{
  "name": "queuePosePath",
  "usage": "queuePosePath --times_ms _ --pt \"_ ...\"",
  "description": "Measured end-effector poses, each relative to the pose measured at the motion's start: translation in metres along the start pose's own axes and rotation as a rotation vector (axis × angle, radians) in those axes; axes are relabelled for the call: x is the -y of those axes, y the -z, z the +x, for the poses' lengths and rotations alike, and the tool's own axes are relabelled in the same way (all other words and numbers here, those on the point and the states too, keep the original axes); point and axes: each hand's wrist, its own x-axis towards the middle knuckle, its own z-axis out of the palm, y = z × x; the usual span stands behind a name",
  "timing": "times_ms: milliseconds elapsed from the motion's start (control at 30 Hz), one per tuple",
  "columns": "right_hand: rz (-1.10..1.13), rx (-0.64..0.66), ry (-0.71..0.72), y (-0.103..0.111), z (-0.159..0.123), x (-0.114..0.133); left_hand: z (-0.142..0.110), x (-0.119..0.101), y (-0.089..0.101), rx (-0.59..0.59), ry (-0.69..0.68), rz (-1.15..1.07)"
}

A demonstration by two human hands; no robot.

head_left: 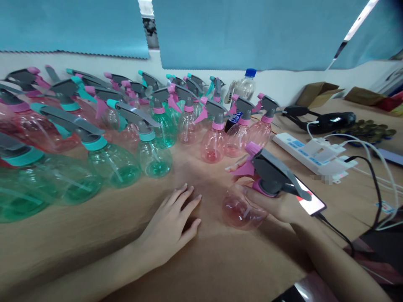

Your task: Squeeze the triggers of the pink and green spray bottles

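Note:
A pink spray bottle (242, 209) with a grey and pink trigger head is gripped around its neck by my right hand (273, 201). The bottle tilts a little, and part of it is hidden behind my fingers. My left hand (173, 218) lies flat on the table to the left of it, fingers spread, holding nothing. Beyond my left hand stands a green spray bottle (154, 157) with a turquoise collar. Another pink spray bottle (212, 144) stands just behind the held one.
Several green and pink spray bottles crowd the table's left and back. A clear bottle with a blue cap (247, 86) is by the wall. To the right lie a power strip (310, 155) with cables, a lit phone (310, 197) and a black headset-like object (330, 121).

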Motion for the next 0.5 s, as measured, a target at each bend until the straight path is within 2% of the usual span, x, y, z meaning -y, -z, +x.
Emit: queuePosePath --times_ms 167,500 --pt "0.054 0.003 -0.025 -0.003 -0.001 -0.009 0.0 0.0 0.001 -0.001 -0.001 -0.007" --pt "-0.041 -0.01 -0.061 -0.002 -0.007 -0.018 0.0 0.0 0.001 0.006 0.015 -0.037"
